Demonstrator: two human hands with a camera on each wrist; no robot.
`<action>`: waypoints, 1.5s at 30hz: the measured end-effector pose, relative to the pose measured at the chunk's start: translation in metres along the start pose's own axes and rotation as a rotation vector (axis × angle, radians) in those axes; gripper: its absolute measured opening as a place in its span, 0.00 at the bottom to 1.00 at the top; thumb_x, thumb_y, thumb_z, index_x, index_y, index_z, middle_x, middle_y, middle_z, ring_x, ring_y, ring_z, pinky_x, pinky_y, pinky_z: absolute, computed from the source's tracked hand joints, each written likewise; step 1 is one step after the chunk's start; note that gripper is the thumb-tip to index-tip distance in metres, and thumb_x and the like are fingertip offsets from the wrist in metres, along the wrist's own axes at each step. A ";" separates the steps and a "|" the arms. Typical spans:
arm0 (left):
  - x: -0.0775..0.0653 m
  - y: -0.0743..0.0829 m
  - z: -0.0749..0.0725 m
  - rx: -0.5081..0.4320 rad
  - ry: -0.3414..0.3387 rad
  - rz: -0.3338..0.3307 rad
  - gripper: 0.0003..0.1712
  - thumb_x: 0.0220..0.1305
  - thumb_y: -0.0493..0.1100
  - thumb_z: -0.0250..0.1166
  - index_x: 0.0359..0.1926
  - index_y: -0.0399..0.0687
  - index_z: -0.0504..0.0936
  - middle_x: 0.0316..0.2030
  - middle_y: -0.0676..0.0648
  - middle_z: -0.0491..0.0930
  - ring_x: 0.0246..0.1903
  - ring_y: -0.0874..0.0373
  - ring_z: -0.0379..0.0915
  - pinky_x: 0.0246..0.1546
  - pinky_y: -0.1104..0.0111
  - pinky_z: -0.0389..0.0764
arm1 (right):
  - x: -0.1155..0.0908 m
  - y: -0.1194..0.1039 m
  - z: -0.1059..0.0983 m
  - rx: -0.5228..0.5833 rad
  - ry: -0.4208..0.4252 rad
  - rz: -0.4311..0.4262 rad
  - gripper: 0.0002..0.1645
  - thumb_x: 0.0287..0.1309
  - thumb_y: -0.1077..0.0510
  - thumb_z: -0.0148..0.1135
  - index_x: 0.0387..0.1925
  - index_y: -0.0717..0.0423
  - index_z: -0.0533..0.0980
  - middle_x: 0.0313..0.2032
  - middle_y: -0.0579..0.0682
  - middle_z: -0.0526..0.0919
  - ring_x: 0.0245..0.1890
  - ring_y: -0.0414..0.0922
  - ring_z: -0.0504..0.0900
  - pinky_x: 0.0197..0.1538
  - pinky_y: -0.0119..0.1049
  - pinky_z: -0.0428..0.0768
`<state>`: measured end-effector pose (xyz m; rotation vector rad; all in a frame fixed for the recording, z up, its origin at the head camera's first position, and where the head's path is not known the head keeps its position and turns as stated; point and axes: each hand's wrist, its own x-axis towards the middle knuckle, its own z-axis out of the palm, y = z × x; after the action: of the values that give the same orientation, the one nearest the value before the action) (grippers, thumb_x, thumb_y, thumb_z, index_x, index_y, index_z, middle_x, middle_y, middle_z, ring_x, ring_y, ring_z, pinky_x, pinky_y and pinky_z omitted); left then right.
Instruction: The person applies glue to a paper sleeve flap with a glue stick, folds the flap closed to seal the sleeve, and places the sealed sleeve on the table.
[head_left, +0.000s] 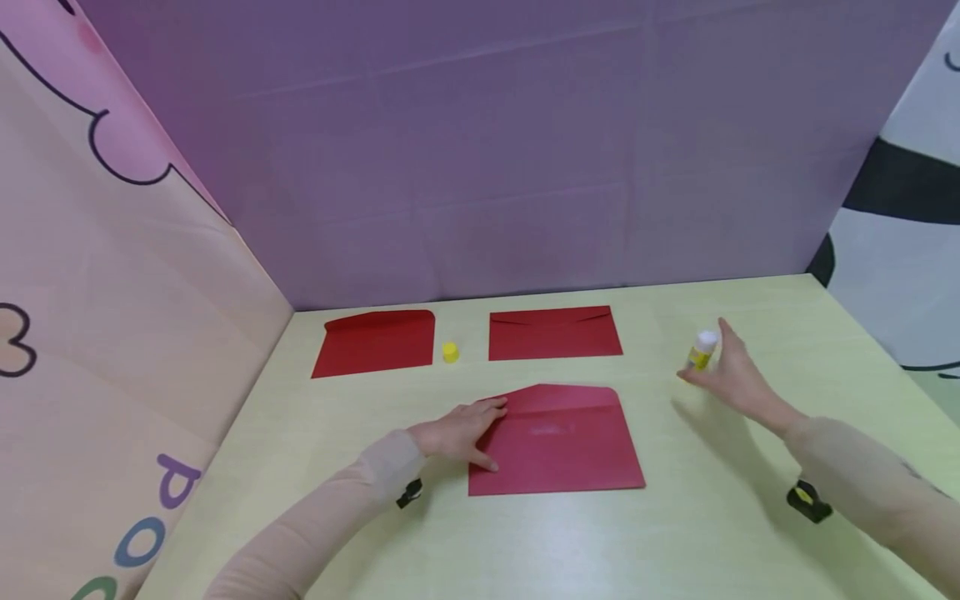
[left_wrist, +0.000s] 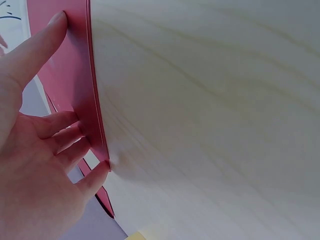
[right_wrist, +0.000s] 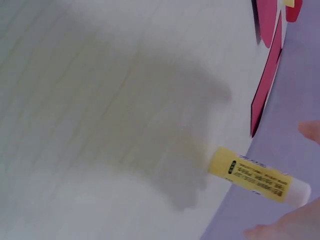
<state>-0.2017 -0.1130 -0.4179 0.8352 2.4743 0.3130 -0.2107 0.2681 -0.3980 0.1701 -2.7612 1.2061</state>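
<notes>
A red envelope lies on the table with its flap raised at the far side. My left hand rests on its left edge, fingers spread; in the left wrist view the fingertips touch the red paper. On the right stands a glue stick, yellow with a white end up. My right hand is around it with thumb and finger spread. In the right wrist view a gap shows between the glue stick and the fingers.
A yellow cap sits farther back, between two more red envelopes. The left one has its flap up; the right one has its flap folded down. A purple backdrop rises behind the table, with printed panels at both sides.
</notes>
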 end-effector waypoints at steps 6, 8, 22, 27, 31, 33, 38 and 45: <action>0.000 0.000 0.000 0.002 0.001 -0.002 0.49 0.47 0.53 0.67 0.66 0.46 0.52 0.67 0.51 0.46 0.64 0.56 0.43 0.61 0.60 0.54 | -0.005 -0.008 0.003 -0.167 0.118 -0.123 0.55 0.40 0.62 0.66 0.60 0.80 0.41 0.55 0.83 0.46 0.54 0.76 0.49 0.54 0.67 0.49; -0.001 0.000 0.000 0.006 0.001 0.000 0.49 0.47 0.53 0.67 0.66 0.46 0.52 0.67 0.51 0.46 0.64 0.56 0.43 0.61 0.60 0.54 | -0.007 -0.013 0.005 -0.206 0.129 -0.155 0.52 0.43 0.61 0.65 0.60 0.79 0.43 0.56 0.82 0.47 0.53 0.76 0.50 0.53 0.67 0.50; -0.001 0.001 0.000 0.008 0.002 0.004 0.48 0.48 0.53 0.66 0.66 0.45 0.52 0.67 0.51 0.46 0.64 0.56 0.43 0.62 0.60 0.54 | -0.010 -0.037 0.035 -0.224 0.001 -0.370 0.37 0.48 0.65 0.61 0.58 0.75 0.55 0.55 0.71 0.62 0.54 0.65 0.61 0.56 0.58 0.58; 0.000 0.001 0.001 0.009 0.002 0.006 0.48 0.48 0.54 0.66 0.66 0.45 0.52 0.67 0.50 0.46 0.64 0.55 0.43 0.62 0.60 0.53 | -0.010 -0.042 0.048 -0.259 -0.135 -0.367 0.38 0.48 0.63 0.62 0.58 0.72 0.57 0.56 0.68 0.64 0.55 0.63 0.63 0.55 0.56 0.62; 0.001 0.001 0.001 0.004 0.004 0.001 0.49 0.48 0.54 0.67 0.66 0.45 0.52 0.66 0.50 0.47 0.64 0.55 0.43 0.61 0.60 0.54 | -0.011 -0.043 0.058 -0.281 -0.263 -0.331 0.40 0.48 0.60 0.63 0.60 0.69 0.56 0.58 0.66 0.63 0.57 0.61 0.62 0.54 0.54 0.66; 0.001 0.001 0.001 0.005 0.002 -0.001 0.49 0.47 0.53 0.67 0.66 0.46 0.52 0.66 0.51 0.47 0.64 0.56 0.43 0.61 0.60 0.54 | -0.012 -0.044 0.063 -0.285 -0.318 -0.310 0.41 0.48 0.59 0.64 0.61 0.67 0.56 0.58 0.64 0.62 0.57 0.60 0.62 0.53 0.52 0.68; 0.002 0.001 0.000 0.012 0.000 -0.004 0.49 0.47 0.53 0.67 0.66 0.45 0.53 0.66 0.50 0.47 0.64 0.56 0.44 0.61 0.60 0.55 | -0.015 -0.043 0.072 -0.314 -0.413 -0.333 0.42 0.48 0.56 0.64 0.61 0.68 0.56 0.59 0.64 0.62 0.57 0.59 0.63 0.53 0.49 0.69; 0.003 0.002 -0.001 0.015 0.005 -0.012 0.49 0.45 0.53 0.68 0.65 0.45 0.54 0.66 0.49 0.49 0.64 0.54 0.45 0.60 0.58 0.57 | -0.017 -0.042 0.080 -0.321 -0.487 -0.327 0.42 0.49 0.54 0.64 0.61 0.67 0.56 0.61 0.64 0.58 0.60 0.61 0.57 0.55 0.51 0.65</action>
<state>-0.2036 -0.1090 -0.4171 0.8265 2.4884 0.2936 -0.1934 0.1818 -0.4247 0.9497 -3.0992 0.6969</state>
